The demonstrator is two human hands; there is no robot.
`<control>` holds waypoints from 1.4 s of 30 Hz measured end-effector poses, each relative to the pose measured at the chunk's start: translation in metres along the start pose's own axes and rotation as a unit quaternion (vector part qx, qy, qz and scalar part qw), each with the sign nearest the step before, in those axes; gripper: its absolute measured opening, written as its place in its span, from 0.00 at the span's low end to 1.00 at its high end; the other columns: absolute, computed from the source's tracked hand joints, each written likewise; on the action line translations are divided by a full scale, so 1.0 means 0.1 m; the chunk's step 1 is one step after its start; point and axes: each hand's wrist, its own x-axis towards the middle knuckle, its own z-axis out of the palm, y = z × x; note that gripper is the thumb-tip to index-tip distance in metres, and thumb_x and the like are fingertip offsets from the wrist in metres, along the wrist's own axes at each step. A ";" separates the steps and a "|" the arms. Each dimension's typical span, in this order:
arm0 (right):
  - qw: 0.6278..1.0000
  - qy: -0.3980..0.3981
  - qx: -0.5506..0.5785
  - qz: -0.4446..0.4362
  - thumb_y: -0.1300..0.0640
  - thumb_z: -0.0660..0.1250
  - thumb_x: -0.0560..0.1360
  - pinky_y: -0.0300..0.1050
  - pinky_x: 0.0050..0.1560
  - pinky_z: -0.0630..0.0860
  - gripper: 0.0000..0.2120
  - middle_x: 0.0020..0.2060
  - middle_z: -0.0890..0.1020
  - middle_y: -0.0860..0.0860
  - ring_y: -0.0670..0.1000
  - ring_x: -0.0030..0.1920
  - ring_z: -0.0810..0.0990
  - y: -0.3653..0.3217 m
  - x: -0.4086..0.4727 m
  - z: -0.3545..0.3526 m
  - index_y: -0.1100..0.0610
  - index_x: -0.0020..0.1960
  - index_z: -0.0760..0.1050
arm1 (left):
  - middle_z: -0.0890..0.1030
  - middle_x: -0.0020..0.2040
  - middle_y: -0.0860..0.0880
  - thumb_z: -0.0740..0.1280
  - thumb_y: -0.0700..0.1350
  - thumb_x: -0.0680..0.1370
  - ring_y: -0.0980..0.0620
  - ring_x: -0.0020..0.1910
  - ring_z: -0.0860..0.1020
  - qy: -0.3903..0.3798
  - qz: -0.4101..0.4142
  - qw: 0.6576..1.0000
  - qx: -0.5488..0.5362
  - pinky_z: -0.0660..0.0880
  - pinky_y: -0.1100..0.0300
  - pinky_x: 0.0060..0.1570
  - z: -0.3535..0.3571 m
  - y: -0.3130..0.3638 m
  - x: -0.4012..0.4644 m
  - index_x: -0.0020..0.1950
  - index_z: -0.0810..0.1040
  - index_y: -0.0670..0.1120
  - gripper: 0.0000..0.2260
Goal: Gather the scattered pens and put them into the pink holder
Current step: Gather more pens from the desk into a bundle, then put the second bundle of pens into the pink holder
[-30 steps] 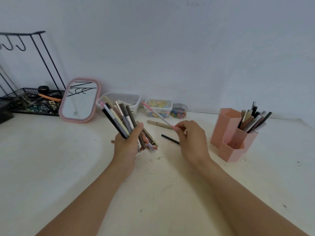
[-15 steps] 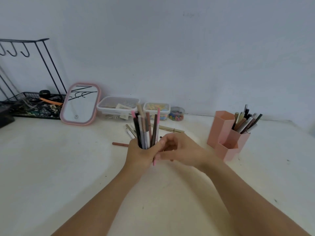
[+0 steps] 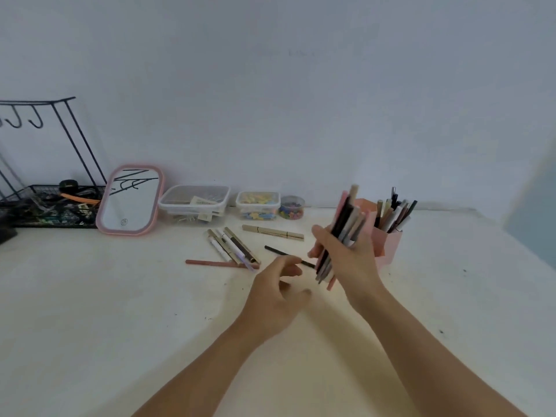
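1. Head view, right hand (image 3: 346, 254): its fingers (image 3: 319, 236) are wrapped round a bundle of pens (image 3: 341, 233), pinching them together in one upright, slightly leaning sheaf. The tips stick out above the fingers and the tails hang below the palm.

2. Head view, left hand (image 3: 279, 293): it holds nothing. The fingers are loosely curled and a little apart, thumb toward the right hand, hovering above the table (image 3: 105, 311).

3. Head view, the pink holder (image 3: 388, 242) stands just beyond the right hand's knuckles, partly hidden by the bundle. Its rear compartment already carries several pens (image 3: 394, 215).

4. Head view, pens left on the table: a thin black pen (image 3: 278, 251) lies just past the left fingertips; a cluster of pens (image 3: 233, 245) and a reddish pencil (image 3: 216, 263) lie further off, away from the right hand; a beige pen (image 3: 272, 232) lies beyond them all.

5. Step in hand, as I judge it: carrying the gathered bundle to the holder.

6. The next move calls for lifting the tails over the rim just behind the fingers, lowering them into a compartment, then opening the grip. The left hand is free to collect the stragglers.
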 end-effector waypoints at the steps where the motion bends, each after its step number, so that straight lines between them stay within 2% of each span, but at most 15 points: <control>1: 1.000 0.001 -0.018 -0.001 0.50 0.73 0.75 0.46 0.33 0.79 0.13 0.31 0.85 0.57 0.58 0.31 0.84 0.05 0.00 -0.07 0.56 0.36 0.81 | 0.81 0.51 0.63 0.70 0.51 0.66 0.61 0.56 0.79 0.024 0.015 1.000 -0.007 0.75 0.66 0.50 -0.01 0.01 0.00 0.59 0.77 0.60 0.21; 5: 0.997 -0.014 -0.080 0.014 0.53 0.73 0.77 0.41 0.34 0.77 0.15 0.30 0.84 0.56 0.51 0.29 0.82 0.28 -0.09 -0.30 0.63 0.37 0.81 | 0.80 0.52 0.60 0.70 0.43 0.70 0.56 0.57 0.79 0.098 0.102 0.990 0.002 0.77 0.63 0.50 0.08 0.15 0.11 0.58 0.77 0.55 0.17; 8: 0.997 -0.006 -0.077 -0.009 0.52 0.72 0.77 0.46 0.31 0.78 0.17 0.30 0.83 0.59 0.61 0.29 0.81 0.27 -0.08 -0.43 0.62 0.35 0.80 | 0.79 0.58 0.57 0.72 0.46 0.72 0.59 0.61 0.77 0.116 0.105 0.988 -0.005 0.77 0.61 0.54 0.24 0.33 0.38 0.64 0.75 0.52 0.20; 11: 0.993 -0.061 -0.105 -0.005 0.54 0.71 0.78 0.44 0.33 0.78 0.16 0.30 0.84 0.55 0.57 0.29 0.79 0.30 -0.11 -0.47 0.63 0.36 0.79 | 0.74 0.69 0.54 0.76 0.52 0.73 0.59 0.66 0.72 0.060 0.084 0.995 0.014 0.74 0.61 0.60 0.41 0.50 0.81 0.74 0.68 0.52 0.32; 14: 0.994 -0.062 -0.085 -0.011 0.55 0.71 0.78 0.42 0.32 0.76 0.16 0.29 0.83 0.54 0.58 0.29 0.78 0.33 -0.14 -0.56 0.63 0.35 0.78 | 0.65 0.78 0.49 0.76 0.54 0.68 0.50 0.75 0.65 -0.021 0.022 0.999 0.013 0.67 0.50 0.71 0.55 0.62 1.24 0.81 0.56 0.50 0.47; 16: 0.996 -0.047 -0.068 -0.023 0.54 0.71 0.78 0.40 0.33 0.77 0.15 0.30 0.83 0.55 0.60 0.30 0.80 0.34 -0.15 -0.64 0.60 0.35 0.78 | 0.64 0.79 0.49 0.76 0.56 0.65 0.50 0.75 0.64 -0.075 -0.011 0.997 0.004 0.67 0.54 0.69 0.62 0.62 1.43 0.83 0.52 0.51 0.52; 19: 0.999 -0.022 -0.038 -0.009 0.55 0.72 0.78 0.46 0.38 0.81 0.13 0.30 0.83 0.55 0.54 0.31 0.82 0.39 -0.13 -0.74 0.51 0.35 0.79 | 0.73 0.72 0.52 0.78 0.50 0.71 0.54 0.70 0.70 -0.125 -0.029 0.991 -0.027 0.69 0.66 0.55 0.69 0.52 1.55 0.81 0.58 0.52 0.44; 21: 1.000 -0.012 -0.018 0.010 0.57 0.72 0.78 0.58 0.42 0.81 0.16 0.28 0.82 0.54 0.56 0.33 0.82 0.41 -0.09 -0.79 0.51 0.32 0.78 | 0.78 0.65 0.56 0.77 0.46 0.74 0.51 0.68 0.75 -0.118 -0.011 0.992 -0.031 0.72 0.65 0.53 0.72 0.47 1.54 0.74 0.68 0.51 0.31; 23: 1.000 -0.002 0.004 0.010 0.57 0.72 0.78 0.63 0.42 0.80 0.16 0.28 0.80 0.55 0.59 0.32 0.81 0.39 -0.06 -0.83 0.56 0.32 0.78 | 0.80 0.60 0.57 0.77 0.46 0.74 0.51 0.63 0.78 -0.104 0.010 0.994 -0.030 0.76 0.61 0.54 0.75 0.47 1.45 0.68 0.75 0.51 0.24; 27: 0.997 0.001 0.070 -0.033 0.55 0.71 0.79 0.53 0.39 0.78 0.16 0.30 0.80 0.57 0.56 0.32 0.80 0.15 -0.02 -0.87 0.63 0.37 0.77 | 0.82 0.55 0.54 0.79 0.48 0.71 0.53 0.55 0.80 -0.028 0.026 0.999 0.000 0.76 0.63 0.46 0.78 0.51 1.19 0.61 0.79 0.50 0.20; 30: 0.992 0.010 0.090 -0.084 0.52 0.72 0.76 0.55 0.42 0.81 0.11 0.33 0.82 0.56 0.56 0.35 0.82 -0.30 0.11 -0.86 0.55 0.37 0.79 | 0.81 0.52 0.56 0.77 0.57 0.68 0.58 0.51 0.80 0.031 0.019 0.999 0.027 0.77 0.63 0.46 0.80 0.54 1.00 0.55 0.79 0.47 0.22; 32: 0.989 0.017 0.077 -0.123 0.49 0.72 0.75 0.55 0.45 0.84 0.11 0.32 0.83 0.52 0.54 0.34 0.83 -0.59 0.26 -0.83 0.48 0.35 0.80 | 0.82 0.50 0.58 0.77 0.57 0.68 0.62 0.51 0.79 0.053 0.010 0.998 0.034 0.75 0.65 0.46 0.80 0.53 0.92 0.52 0.78 0.49 0.19; 34: 0.987 0.027 0.069 -0.141 0.50 0.72 0.76 0.54 0.46 0.85 0.10 0.31 0.83 0.50 0.53 0.36 0.84 -0.78 0.45 -0.78 0.49 0.36 0.79 | 0.81 0.51 0.60 0.78 0.56 0.69 0.64 0.52 0.78 0.050 0.003 0.998 0.026 0.73 0.67 0.45 0.80 0.52 0.87 0.54 0.77 0.53 0.19; 37: 0.993 0.008 0.041 -0.109 0.53 0.71 0.79 0.54 0.45 0.85 0.10 0.33 0.82 0.52 0.53 0.37 0.84 -0.79 0.67 -0.64 0.57 0.41 0.78 | 0.82 0.54 0.61 0.79 0.56 0.69 0.63 0.54 0.79 0.040 0.003 0.999 -0.010 0.74 0.67 0.46 0.78 0.51 0.81 0.59 0.77 0.58 0.21; 42: 0.998 -0.006 -0.028 -0.059 0.53 0.72 0.78 0.44 0.42 0.82 0.12 0.32 0.81 0.54 0.51 0.33 0.82 -0.55 0.79 -0.52 0.61 0.41 0.78 | 0.82 0.50 0.65 0.77 0.59 0.69 0.68 0.51 0.78 0.054 0.015 0.998 -0.025 0.73 0.68 0.44 0.79 0.49 0.75 0.55 0.78 0.54 0.19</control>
